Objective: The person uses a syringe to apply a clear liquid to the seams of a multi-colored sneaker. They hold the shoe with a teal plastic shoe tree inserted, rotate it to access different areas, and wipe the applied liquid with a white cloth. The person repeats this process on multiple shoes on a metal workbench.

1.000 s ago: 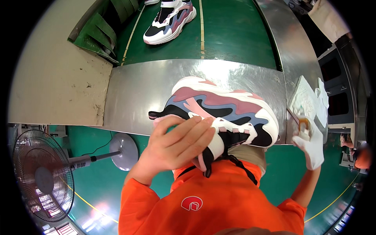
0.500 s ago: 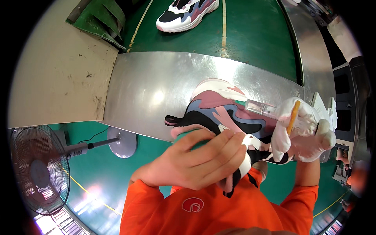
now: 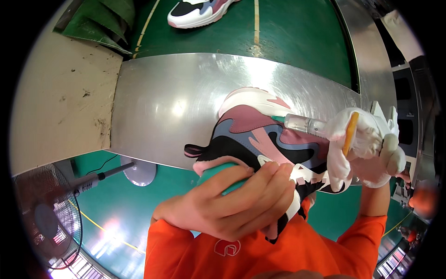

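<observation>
Metal bench (image 3: 153, 102), right hand (image 3: 365, 142) moved in, syringe (image 3: 302, 124) now over sneaker (image 3: 262, 139)

Sneakers (image 3: 265, 142): 2 (one cropped) | syringe (image 3: 298, 123): 1 | fan (image 3: 46, 220): 1 | orange-handled tool (image 3: 350, 133): probably 1

Bare left hand (image 3: 239, 200) and white-gloved right hand (image 3: 367, 146), on two orange-sleeved arms (image 3: 169, 249).
The left, nearer, arches with fingers together, pointing right; the right, farther and rightward, bends its fingers inward.
</observation>
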`<state>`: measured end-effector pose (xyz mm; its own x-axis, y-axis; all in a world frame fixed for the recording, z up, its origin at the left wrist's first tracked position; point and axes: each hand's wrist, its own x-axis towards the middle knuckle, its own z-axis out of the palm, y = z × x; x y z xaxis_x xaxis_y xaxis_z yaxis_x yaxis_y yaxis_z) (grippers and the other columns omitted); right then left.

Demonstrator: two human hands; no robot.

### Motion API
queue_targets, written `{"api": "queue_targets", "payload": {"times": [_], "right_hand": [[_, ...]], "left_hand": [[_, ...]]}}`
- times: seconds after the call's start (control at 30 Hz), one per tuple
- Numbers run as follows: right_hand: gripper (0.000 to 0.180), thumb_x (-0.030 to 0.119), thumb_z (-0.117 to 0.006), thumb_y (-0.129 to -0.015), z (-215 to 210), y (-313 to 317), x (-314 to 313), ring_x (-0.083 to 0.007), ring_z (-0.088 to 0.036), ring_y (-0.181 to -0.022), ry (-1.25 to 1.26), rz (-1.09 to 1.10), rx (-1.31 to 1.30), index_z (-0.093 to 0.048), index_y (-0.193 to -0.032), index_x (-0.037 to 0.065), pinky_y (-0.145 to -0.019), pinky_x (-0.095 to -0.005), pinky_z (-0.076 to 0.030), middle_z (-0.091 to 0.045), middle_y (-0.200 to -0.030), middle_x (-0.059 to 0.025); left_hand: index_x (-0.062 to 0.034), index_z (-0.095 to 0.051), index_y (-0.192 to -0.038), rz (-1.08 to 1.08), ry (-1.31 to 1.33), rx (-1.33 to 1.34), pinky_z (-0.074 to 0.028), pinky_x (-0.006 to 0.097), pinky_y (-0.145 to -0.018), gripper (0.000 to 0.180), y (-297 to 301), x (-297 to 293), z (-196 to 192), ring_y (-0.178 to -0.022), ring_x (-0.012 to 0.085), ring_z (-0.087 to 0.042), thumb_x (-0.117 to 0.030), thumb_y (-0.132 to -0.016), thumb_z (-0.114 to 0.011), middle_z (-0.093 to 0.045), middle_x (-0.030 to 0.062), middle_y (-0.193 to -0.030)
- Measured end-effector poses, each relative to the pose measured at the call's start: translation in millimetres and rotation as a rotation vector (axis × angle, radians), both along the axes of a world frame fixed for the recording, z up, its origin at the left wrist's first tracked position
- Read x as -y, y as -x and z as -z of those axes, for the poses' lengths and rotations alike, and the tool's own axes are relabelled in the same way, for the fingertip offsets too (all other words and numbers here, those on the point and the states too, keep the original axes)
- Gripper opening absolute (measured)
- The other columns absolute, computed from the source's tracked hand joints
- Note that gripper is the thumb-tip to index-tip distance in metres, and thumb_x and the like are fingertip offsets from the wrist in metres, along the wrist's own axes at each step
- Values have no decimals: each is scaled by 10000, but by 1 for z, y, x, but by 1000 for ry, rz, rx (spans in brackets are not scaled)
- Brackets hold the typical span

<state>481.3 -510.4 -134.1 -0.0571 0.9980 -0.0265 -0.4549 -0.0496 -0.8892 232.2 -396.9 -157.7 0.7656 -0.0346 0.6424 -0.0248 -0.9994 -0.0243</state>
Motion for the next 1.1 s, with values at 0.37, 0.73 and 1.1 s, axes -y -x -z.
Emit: {"api": "queue_targets", "payload": {"times": [0.37, 0.73, 1.1], "right_hand": [[288, 320, -760, -732, 5, -17, 40, -383, -590, -990, -101, 177, -21, -555, -674, 128, -943, -452, -480, -462, -1338, -325], [416, 352, -744, -752, -13, -26, 42, -283, -639, -752, 157, 100, 126, -624, -866, -30, -819, -380, -522, -544, -1191, -307], [521, 357, -740, -724, -12, -31, 58, -286, -624, -706, 107, 170, 70, -584, -934, -93, -729, -375, -513, -563, -1103, -296]], "left_hand": [[-171, -706, -961, -27, 38, 2, -367, 231, -712, 151, 0, 6, 5, -942, 87, -619, -225, -900, -579, -737, -30, -963], [-168, -720, -899, -39, 58, 11, -388, 229, -700, 128, -1, 8, 5, -929, 92, -617, -194, -840, -609, -737, -18, -959], [-153, -718, -890, -47, 40, -16, -401, 236, -672, 128, -4, 8, 0, -899, 113, -628, -166, -797, -632, -738, -4, -951]]}}
